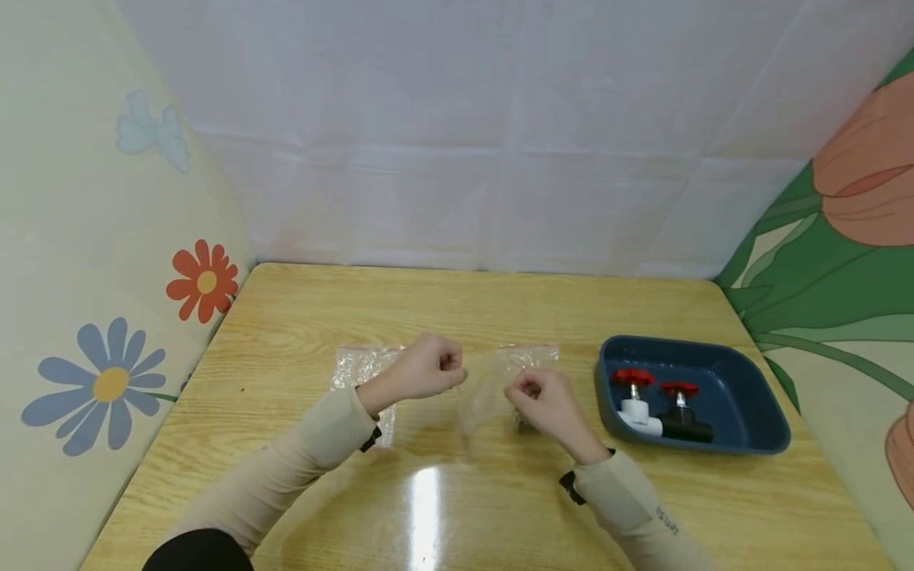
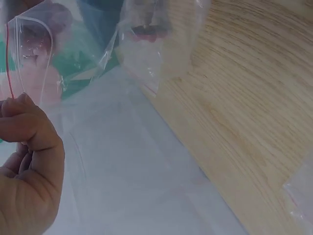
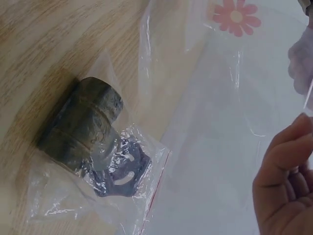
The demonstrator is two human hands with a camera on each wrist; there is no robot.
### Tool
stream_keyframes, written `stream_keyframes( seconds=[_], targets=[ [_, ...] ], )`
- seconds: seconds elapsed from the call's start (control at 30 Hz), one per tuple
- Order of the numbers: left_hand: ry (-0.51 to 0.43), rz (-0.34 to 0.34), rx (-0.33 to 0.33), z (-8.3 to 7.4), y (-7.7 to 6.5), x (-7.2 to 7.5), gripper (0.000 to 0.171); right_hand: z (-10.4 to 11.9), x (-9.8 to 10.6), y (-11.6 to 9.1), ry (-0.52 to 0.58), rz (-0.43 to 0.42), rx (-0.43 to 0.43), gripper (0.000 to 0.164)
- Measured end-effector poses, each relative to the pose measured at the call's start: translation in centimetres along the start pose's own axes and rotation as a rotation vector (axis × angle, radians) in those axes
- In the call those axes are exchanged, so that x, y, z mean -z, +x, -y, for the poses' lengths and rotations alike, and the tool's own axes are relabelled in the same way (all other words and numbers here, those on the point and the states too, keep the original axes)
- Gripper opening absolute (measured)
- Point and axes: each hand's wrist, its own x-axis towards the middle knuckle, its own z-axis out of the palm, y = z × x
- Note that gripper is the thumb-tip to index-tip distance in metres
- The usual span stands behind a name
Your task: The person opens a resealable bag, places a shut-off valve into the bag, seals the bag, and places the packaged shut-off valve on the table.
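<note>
An empty-looking clear zip bag [image 1: 480, 400] hangs between the two hands above the table. My left hand [image 1: 428, 366] pinches its top edge at one end, near the red zip line [image 2: 8, 63]. At the other end, my right hand [image 1: 553, 404] pinches the same bag between thumb and fingertips. Beyond and partly behind the right hand lies another clear zip bag [image 1: 528, 357]. The right wrist view shows a dark cylindrical fitting [image 3: 83, 127] and a dark slotted plate [image 3: 128, 171] inside that one.
A further clear bag [image 1: 357, 366] lies flat on the table, partly behind the left forearm. At the right, a blue tray [image 1: 774, 420] contains a white valve [image 1: 635, 408] and a black valve [image 1: 689, 428], both with red handwheels. Fabric-covered walls border the wooden table [image 1: 336, 305].
</note>
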Motion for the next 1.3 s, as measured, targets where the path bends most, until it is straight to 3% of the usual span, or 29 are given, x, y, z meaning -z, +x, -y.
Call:
stream_keyframes(
  seconds=[0.17,0.37,0.47,0.67,0.87,1.07,1.17,1.3],
  targets=[
    [-0.110,-0.005,0.039,0.5,-0.4,-0.5,0.020,-0.2,-0.3,-0.1,0.044,0.039,0.013,0.008],
    [-0.155,-0.045,-0.012,1.1,-0.4,-1.2,0.022,-0.1,-0.6,-0.3,0.136,0.142,0.002,0.012],
    [-0.148,-0.069,-0.024,1.1,-0.5,-1.4,0.026,0.1,-0.9,-0.3,0.137,0.119,-0.015,0.012],
    [-0.033,-0.174,-0.074,1.0,-1.2,-2.4,0.036,0.6,-1.7,-0.1,0.117,0.017,-0.044,0.016],
    [0.036,-0.241,-0.023,0.4,-2.5,-2.9,0.038,1.1,-2.2,0.0,0.115,-0.046,-0.057,0.019],
    [0.053,-0.188,0.113,-0.1,-4.1,-2.9,0.046,1.3,-2.4,0.0,0.114,-0.074,-0.056,0.020],
    [0.027,-0.155,0.111,-0.2,-4.5,-3.1,0.045,1.2,-2.5,0.1,0.116,-0.074,-0.071,0.021],
    [0.037,-0.176,0.064,-0.3,-4.5,-3.2,0.040,1.2,-2.6,0.1,0.134,-0.060,-0.077,0.020]
  ],
)
